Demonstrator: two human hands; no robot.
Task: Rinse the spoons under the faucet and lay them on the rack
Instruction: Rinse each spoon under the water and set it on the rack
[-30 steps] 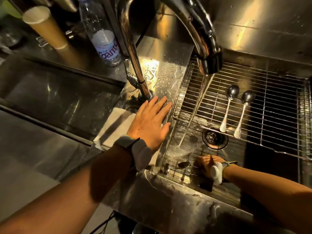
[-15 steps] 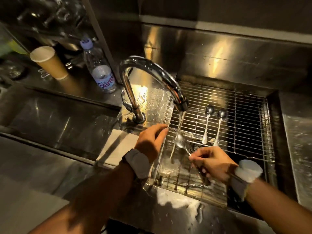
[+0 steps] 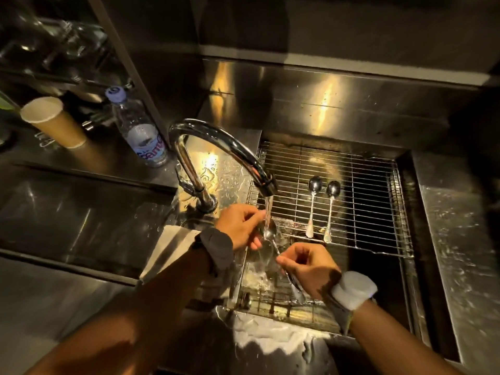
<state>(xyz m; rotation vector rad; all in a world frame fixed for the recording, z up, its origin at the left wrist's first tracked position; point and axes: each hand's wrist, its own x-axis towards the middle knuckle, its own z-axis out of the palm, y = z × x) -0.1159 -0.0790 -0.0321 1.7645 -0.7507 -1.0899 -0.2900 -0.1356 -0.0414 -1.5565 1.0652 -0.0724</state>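
Observation:
Water runs from the curved chrome faucet [image 3: 224, 147] onto the bowl of a metal spoon [image 3: 269, 233]. My right hand [image 3: 308, 266] pinches that spoon's handle, while my left hand [image 3: 240, 226] has its fingers closed around the bowl in the stream. Two more spoons [image 3: 313, 204] [image 3: 330, 209] lie side by side, bowls away from me, on the wire rack [image 3: 365, 207] that spans the far part of the sink.
A folded cloth [image 3: 167, 247] lies on the counter under my left wrist. A water bottle [image 3: 138, 131] and a paper cup [image 3: 52, 121] stand at the back left. The steel sink wall [image 3: 416, 266] drops away on the right.
My right hand lifted the spoon from the sink floor up into the stream. My left hand left the counter and closed on the spoon's bowl. The view pulled back.

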